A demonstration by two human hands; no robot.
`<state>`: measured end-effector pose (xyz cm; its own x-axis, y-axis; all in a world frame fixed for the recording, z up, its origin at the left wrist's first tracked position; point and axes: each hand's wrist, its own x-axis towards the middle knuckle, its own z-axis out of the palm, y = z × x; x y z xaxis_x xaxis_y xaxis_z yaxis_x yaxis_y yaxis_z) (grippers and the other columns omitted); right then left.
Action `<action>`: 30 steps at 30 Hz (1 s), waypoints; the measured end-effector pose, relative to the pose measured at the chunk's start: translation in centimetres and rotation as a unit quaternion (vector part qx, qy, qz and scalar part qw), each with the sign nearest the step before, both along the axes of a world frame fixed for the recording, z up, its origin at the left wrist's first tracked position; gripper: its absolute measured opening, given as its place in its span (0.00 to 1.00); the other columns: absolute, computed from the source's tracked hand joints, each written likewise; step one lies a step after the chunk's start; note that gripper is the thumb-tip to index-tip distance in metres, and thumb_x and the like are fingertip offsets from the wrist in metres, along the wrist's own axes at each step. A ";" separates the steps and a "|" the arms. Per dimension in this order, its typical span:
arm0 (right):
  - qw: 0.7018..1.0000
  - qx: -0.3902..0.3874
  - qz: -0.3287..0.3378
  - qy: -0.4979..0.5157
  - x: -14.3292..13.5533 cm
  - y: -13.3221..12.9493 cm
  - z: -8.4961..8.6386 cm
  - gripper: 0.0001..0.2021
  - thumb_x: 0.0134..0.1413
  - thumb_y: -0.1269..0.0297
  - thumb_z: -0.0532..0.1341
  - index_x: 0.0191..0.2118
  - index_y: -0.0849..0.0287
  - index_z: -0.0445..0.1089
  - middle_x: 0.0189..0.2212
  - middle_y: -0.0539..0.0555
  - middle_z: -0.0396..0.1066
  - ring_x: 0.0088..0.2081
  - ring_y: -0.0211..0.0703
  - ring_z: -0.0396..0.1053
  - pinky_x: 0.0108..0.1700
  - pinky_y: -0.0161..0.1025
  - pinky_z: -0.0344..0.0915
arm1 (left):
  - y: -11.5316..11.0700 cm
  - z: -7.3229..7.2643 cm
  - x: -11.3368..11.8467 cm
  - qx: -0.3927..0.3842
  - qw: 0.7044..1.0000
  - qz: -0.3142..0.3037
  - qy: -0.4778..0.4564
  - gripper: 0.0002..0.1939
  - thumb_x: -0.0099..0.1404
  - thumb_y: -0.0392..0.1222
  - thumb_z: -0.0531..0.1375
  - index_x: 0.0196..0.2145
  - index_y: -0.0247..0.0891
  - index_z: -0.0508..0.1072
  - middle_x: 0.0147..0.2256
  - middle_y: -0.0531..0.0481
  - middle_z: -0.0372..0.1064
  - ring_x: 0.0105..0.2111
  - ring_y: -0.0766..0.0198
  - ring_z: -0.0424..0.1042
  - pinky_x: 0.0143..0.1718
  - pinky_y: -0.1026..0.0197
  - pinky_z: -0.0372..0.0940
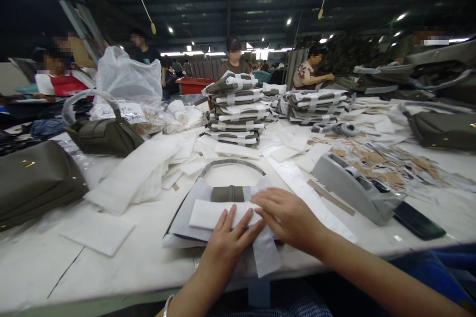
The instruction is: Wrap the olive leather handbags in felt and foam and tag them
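A dark olive handbag (223,193) lies flat on the white table in front of me, mostly covered by tissue paper (182,223). Its wrapped handle (233,162) arches away from me. Across its front rests a white foam pad (206,214). My left hand (227,240) presses on the pad with its fingers spread. At the pad's right end, my right hand (288,215) lays outstretched fingertips on a translucent strip of tape (267,253), whose loose end hangs toward the table edge. The palm side of my right hand is hidden.
A grey tape dispenser (351,185) and a dark phone (419,220) lie at right. Stacked wrapped bags (238,111) stand behind. Foam sheets (130,173) and an unwrapped handbag (39,183) are at left. Paper scraps (390,163) cover the right side. Several people work beyond.
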<state>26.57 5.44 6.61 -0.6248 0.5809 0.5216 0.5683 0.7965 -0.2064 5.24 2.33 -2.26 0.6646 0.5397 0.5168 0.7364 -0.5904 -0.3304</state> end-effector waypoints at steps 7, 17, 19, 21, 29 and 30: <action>0.969 -0.122 -0.041 -0.211 -2.0 6.6 -2.9 0.23 0.66 0.58 0.57 0.60 0.69 0.66 0.57 0.68 0.69 0.60 0.58 0.66 0.62 0.55 0.60 | 0.6 -1.2 -0.1 0.059 0.998 0.004 0.008 0.25 0.73 0.40 0.53 0.66 0.52 0.59 0.68 0.54 0.50 0.58 0.44 0.66 0.54 0.45 0.68; 0.915 -0.134 -0.118 -0.363 -3.3 6.6 -1.1 0.19 0.67 0.61 0.54 0.38 0.68 0.79 0.39 0.69 0.78 0.48 0.59 0.75 0.58 0.55 0.58 | 0.4 -0.7 0.1 0.054 0.999 0.002 0.001 0.23 0.74 0.41 0.51 0.65 0.50 0.61 0.66 0.55 0.54 0.56 0.45 0.69 0.53 0.45 0.67; 0.911 -0.137 -0.117 -0.372 -3.4 7.2 -1.2 0.18 0.66 0.63 0.54 0.39 0.70 0.78 0.39 0.71 0.78 0.46 0.60 0.75 0.55 0.54 0.61 | 0.4 -0.7 0.1 0.056 0.998 0.002 -0.001 0.23 0.74 0.40 0.50 0.64 0.51 0.61 0.66 0.57 0.56 0.55 0.45 0.69 0.53 0.46 0.67; 0.912 -0.140 -0.103 -0.373 -3.2 7.8 -1.1 0.18 0.66 0.62 0.54 0.41 0.69 0.78 0.40 0.69 0.78 0.45 0.59 0.76 0.52 0.51 0.64 | 0.4 -0.7 0.1 0.060 0.998 0.001 -0.005 0.23 0.74 0.40 0.50 0.64 0.52 0.61 0.65 0.57 0.57 0.55 0.46 0.69 0.53 0.46 0.67; 0.958 -0.120 -0.021 -0.258 0.4 4.3 0.8 0.14 0.69 0.64 0.53 0.47 0.57 0.76 0.46 0.56 0.78 0.50 0.44 0.73 0.57 0.43 0.64 | 0.1 -0.3 0.2 0.014 1.000 0.004 -0.009 0.25 0.73 0.39 0.52 0.66 0.51 0.58 0.64 0.56 0.61 0.56 0.46 0.68 0.54 0.45 0.67; 0.975 -0.102 -0.013 -0.198 1.2 2.9 0.6 0.15 0.69 0.63 0.52 0.49 0.57 0.75 0.48 0.56 0.77 0.51 0.43 0.72 0.57 0.41 0.64 | 0.0 -0.2 0.2 0.002 1.000 0.005 -0.012 0.26 0.73 0.39 0.53 0.66 0.51 0.57 0.64 0.55 0.61 0.57 0.45 0.67 0.54 0.44 0.67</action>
<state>27.72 8.30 7.24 -0.7379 0.6652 0.1143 0.6547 0.7466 -0.1182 5.42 2.31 -2.42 0.6465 0.5435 0.5354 0.7499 -0.5817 -0.3150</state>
